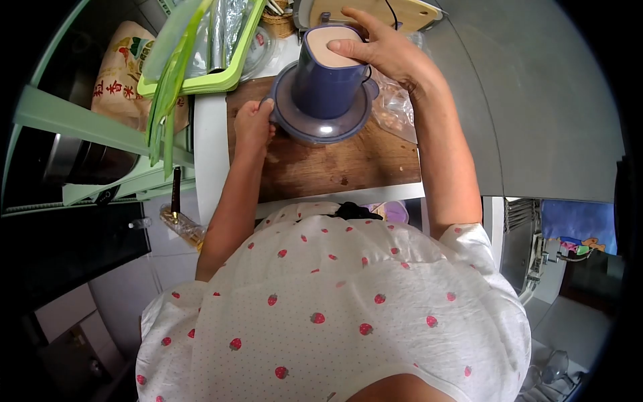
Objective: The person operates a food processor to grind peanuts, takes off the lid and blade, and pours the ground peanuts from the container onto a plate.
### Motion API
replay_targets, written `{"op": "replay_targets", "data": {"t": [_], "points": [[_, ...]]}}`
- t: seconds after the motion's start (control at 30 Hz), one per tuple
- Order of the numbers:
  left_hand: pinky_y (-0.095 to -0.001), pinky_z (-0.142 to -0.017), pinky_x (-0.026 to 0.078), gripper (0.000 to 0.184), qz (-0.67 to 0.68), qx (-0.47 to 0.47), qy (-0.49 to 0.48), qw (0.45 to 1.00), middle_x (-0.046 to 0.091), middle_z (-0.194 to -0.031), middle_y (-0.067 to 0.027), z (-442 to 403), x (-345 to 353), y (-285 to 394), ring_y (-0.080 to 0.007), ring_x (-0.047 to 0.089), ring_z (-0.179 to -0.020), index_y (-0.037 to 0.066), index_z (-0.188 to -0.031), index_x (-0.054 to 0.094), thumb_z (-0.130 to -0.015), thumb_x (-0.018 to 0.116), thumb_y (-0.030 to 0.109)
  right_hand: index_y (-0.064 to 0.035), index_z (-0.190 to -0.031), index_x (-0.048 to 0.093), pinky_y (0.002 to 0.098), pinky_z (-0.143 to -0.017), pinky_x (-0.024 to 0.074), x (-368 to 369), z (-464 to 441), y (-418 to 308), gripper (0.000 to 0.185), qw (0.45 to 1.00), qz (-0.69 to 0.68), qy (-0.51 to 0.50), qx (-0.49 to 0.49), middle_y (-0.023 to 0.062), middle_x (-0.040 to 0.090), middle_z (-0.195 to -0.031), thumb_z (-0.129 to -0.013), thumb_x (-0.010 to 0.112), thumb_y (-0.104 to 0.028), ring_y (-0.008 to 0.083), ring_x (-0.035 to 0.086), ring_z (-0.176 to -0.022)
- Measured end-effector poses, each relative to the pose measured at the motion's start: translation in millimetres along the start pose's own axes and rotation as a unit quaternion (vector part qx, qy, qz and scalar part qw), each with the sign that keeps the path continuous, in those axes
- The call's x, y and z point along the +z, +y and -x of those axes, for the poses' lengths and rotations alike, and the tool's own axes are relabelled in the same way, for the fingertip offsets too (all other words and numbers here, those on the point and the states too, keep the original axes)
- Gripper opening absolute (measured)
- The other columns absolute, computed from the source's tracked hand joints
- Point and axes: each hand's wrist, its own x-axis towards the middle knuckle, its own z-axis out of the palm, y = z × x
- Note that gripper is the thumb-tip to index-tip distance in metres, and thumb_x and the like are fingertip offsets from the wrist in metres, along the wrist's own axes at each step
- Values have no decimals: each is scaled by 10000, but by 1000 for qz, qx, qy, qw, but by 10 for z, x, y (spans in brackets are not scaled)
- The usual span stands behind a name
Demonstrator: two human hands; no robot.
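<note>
On a brown wooden cutting board [335,171] stands an electric food chopper [325,94], upright, with a blue-purple motor unit, a pinkish top and a wide round lid over its bowl. My left hand [253,126] is closed on the handle at the bowl's left side. Over the motor unit's right edge lies my right hand [392,53], its thumb on the pinkish top and its other fingers reaching round the back. What the bowl contains is hidden under the lid. A clear plastic bag [396,110] lies just right of the chopper.
A green basket [231,74] with wraps and scallions [167,87] hangs over the board's left corner. Behind it leans a printed rice sack [120,74]. Another board [375,12] stands at the back. A grey panel [522,107] borders the right side.
</note>
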Motion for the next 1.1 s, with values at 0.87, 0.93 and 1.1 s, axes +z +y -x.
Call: {"op": "replay_targets", "data": {"t": [0.87,0.93,1.1], "points": [[-208,-380,352,195,-10,1,0,1000,500,-585,-3,13,8,11,-71,436,-432,56,-741,521,-811,584,227,-5,-1323,303,336,-992,318,37,-43,88,765,997,-68,-19,-7,233,382,-1296,-749,672,-352,313,394,-1195],[-208,-377,349,196,-18,-2,7,1000,499,-584,-2,20,13,26,-70,434,-429,57,-743,522,-810,586,229,-4,-1322,304,332,-992,318,44,-30,58,762,998,-64,-20,4,229,384,-1296,-751,670,-351,310,394,-1195],[-203,-369,342,195,3,1,-3,1000,492,-575,4,28,-3,12,-68,430,-422,64,-740,520,-812,587,232,-16,-1322,312,354,-995,314,25,35,-6,768,999,-51,13,-13,239,378,-1296,-745,669,-378,320,375,-1210]]}}
